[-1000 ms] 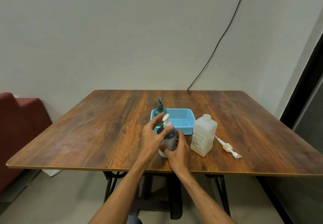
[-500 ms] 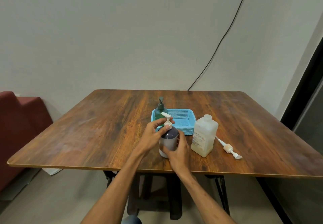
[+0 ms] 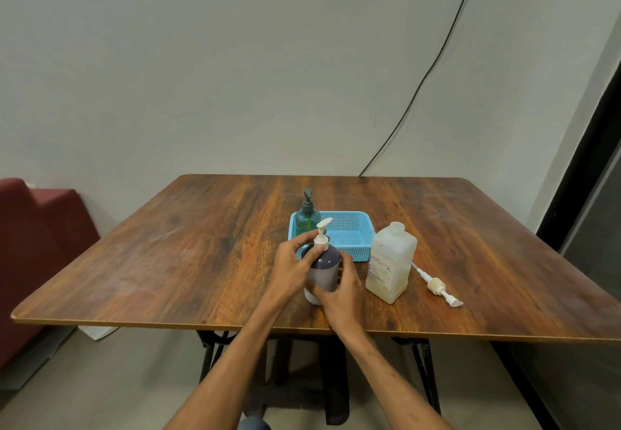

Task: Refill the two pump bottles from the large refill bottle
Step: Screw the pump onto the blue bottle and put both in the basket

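Note:
A grey-purple pump bottle (image 3: 323,266) with a white pump head stands near the table's front edge. My right hand (image 3: 339,287) wraps its body from the right and front. My left hand (image 3: 294,263) pinches the collar at the base of the white pump. A green pump bottle (image 3: 306,218) stands upright in the left end of a blue basket (image 3: 349,231). The large translucent refill bottle (image 3: 389,263) stands uncapped just right of my hands. A loose white pump with its tube (image 3: 437,284) lies on the table to the right of it.
The wooden table (image 3: 168,255) stands against a plain wall, with a black cable (image 3: 420,87) running down to its far edge. A red seat (image 3: 33,228) is at the left. A dark door frame (image 3: 588,147) is at the right.
My left hand has closed from open fingers above the pump onto its collar. The white pump head has turned, its spout now pointing up to the right. My right hand keeps its hold.

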`<state>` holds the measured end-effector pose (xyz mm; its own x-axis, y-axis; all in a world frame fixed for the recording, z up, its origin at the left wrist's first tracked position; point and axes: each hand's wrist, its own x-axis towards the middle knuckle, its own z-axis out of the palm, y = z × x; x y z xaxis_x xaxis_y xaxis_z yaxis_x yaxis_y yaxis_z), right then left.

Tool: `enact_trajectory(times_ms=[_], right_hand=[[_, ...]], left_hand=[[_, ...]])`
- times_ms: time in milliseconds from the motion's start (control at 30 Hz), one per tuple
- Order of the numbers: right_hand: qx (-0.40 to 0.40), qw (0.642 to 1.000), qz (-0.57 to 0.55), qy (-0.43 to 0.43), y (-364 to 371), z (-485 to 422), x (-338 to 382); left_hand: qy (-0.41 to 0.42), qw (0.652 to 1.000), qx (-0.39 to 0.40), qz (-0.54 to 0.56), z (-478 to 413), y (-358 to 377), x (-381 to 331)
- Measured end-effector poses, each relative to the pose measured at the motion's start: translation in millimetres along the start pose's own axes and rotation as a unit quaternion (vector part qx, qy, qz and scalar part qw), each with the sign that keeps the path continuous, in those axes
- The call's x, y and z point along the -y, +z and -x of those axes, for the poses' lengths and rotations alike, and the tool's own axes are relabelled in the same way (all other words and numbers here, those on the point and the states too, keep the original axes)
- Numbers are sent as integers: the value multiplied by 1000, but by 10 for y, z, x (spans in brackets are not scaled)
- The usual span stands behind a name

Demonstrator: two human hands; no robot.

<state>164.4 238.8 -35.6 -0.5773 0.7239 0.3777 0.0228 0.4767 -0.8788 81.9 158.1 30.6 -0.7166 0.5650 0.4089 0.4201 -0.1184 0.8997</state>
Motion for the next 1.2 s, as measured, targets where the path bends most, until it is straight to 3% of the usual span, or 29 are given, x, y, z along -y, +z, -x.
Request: enact_trajectory(times_ms=[100,233,400,700,900,967,1200], right_hand=[[1,1000,7,0,3,-5,-17],[-3,1000,5,2,4,-9,-12],[0,1000,-2,1,-13,-11,-2],[16,1000,-8,13,-13,-40,-39],[14,1000,-8,10,-38,-34,-10],[18,1000,-11,5,-34,-34,-12],[29,999,-22,15,-18,-55,-68]], left_hand=[[-14,999,30,17,24,-38,-15],[4,997,-80,-23,10,84,-3],[7,995,-93,-28,-9,153,13],[8,998,67,19,-87,-34,-17],[6,994,-102,-40,4,118,27],[11,992,-118,-42,9,134,34],[19,999,-32,-9,-24,40,20]])
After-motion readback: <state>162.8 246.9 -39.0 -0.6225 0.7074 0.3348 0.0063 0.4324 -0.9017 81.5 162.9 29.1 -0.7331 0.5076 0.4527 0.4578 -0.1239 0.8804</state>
